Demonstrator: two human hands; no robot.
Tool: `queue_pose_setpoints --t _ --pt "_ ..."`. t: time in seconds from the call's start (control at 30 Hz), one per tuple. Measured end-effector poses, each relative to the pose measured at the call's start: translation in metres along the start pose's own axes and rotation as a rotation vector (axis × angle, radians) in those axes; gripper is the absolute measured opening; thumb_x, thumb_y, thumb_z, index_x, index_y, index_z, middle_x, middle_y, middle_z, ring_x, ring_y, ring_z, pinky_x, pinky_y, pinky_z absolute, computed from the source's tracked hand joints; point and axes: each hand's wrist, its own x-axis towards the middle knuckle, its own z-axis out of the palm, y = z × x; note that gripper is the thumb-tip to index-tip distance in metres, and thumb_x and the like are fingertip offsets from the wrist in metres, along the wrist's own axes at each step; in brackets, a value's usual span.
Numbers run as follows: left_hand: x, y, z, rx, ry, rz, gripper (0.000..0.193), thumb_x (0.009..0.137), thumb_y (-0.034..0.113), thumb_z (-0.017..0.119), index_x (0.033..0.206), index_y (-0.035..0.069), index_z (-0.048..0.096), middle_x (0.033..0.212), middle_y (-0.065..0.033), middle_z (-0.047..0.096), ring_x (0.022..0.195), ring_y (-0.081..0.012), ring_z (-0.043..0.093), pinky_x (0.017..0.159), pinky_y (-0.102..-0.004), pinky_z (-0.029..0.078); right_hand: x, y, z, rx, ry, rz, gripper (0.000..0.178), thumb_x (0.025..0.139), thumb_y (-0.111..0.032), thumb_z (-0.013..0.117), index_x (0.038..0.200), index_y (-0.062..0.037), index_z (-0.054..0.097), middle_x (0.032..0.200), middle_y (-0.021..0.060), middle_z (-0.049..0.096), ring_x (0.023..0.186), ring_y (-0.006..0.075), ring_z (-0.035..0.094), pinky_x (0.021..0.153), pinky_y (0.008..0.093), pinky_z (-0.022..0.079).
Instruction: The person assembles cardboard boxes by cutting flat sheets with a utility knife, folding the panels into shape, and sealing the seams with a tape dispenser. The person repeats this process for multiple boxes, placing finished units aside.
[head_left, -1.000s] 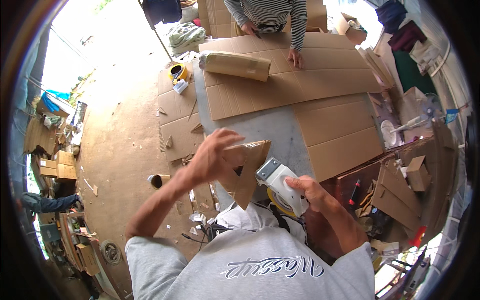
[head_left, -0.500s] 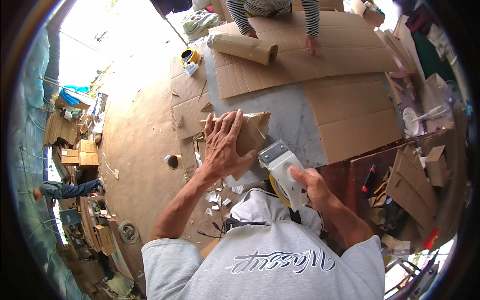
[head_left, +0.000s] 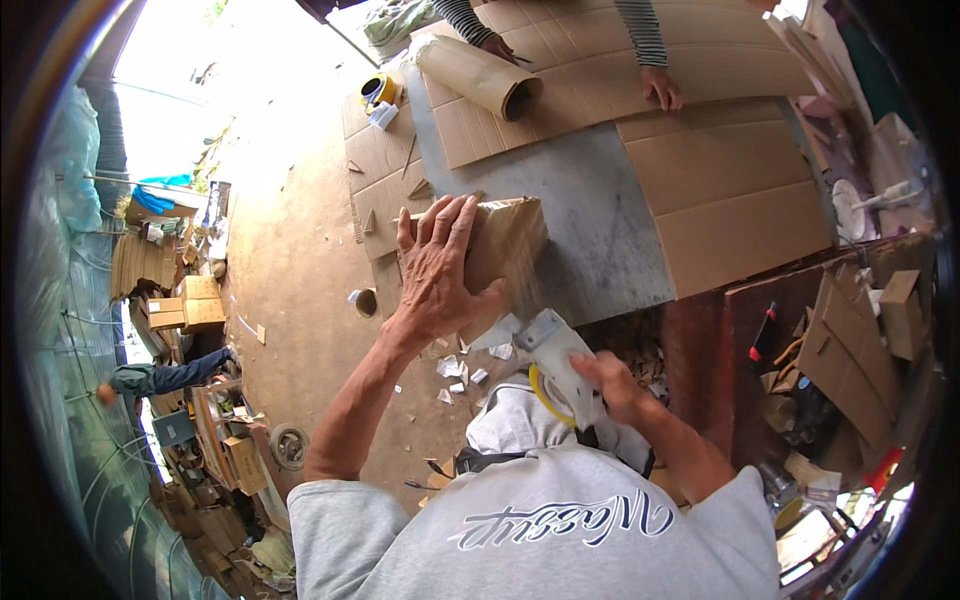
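Observation:
A small cardboard box (head_left: 508,245) stands tilted at the near edge of the grey tabletop. My left hand (head_left: 435,265) grips it, fingers spread over its face with their tips at the far edge, thumb toward the right. In my right hand (head_left: 612,385) is a white tape dispenser (head_left: 560,365) with a yellow roll inside, its head just below the box's near side. A blurred, see-through streak, seemingly tape, runs between box and dispenser. The box's underside is hidden.
Large cardboard sheets (head_left: 730,200) lie across the grey tabletop (head_left: 600,210). A co-worker's hand (head_left: 660,88) rests on one, beside a brown paper tube (head_left: 475,75). At far left sits a yellow tape roll (head_left: 377,90). White scraps (head_left: 450,367) litter the floor.
My right hand has drawn the dispenser slightly down and away from the box. My left hand stays on the box. The co-worker's hands have shifted, and the whole view has tilted a little.

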Motion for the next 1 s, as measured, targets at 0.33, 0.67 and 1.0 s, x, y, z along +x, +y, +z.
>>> queue_pose_setpoints --t 0.33,0.67,1.0 --pt "-0.011 0.017 -0.003 0.099 -0.064 -0.014 0.118 0.070 0.049 0.086 0.159 -0.009 0.034 0.148 -0.0234 0.042 0.148 -0.0421 0.029 0.127 -0.0625 0.010 0.097 0.005 -0.032 -0.173 -0.078 0.058 0.070 0.098 -0.056 0.068 0.118 0.0106 0.070 0.106 0.0181 0.075 0.087 0.0217 0.072 0.077 0.0372 0.056" --pt "-0.020 0.045 0.046 0.441 0.091 -0.137 0.078 0.092 0.011 0.063 0.157 -0.014 0.030 0.160 -0.0303 0.035 0.156 -0.0441 0.031 0.121 -0.0704 0.029 0.098 0.007 -0.038 -0.348 -0.065 0.040 0.068 0.096 -0.057 0.068 0.117 0.0085 0.072 0.103 0.0138 0.074 0.088 0.0184 0.071 0.077 0.0336 0.054" --pt "-0.019 0.042 0.048 0.411 0.202 0.014 0.069 0.094 0.014 0.063 0.153 -0.012 0.038 0.157 -0.0294 0.043 0.153 -0.0438 0.038 0.123 -0.0617 0.033 0.081 -0.014 0.010 -1.465 0.333 -0.046 0.067 0.091 -0.063 0.066 0.115 -0.0023 0.078 0.113 0.0254 0.076 0.112 0.0426 0.073 0.096 0.0486 0.057"
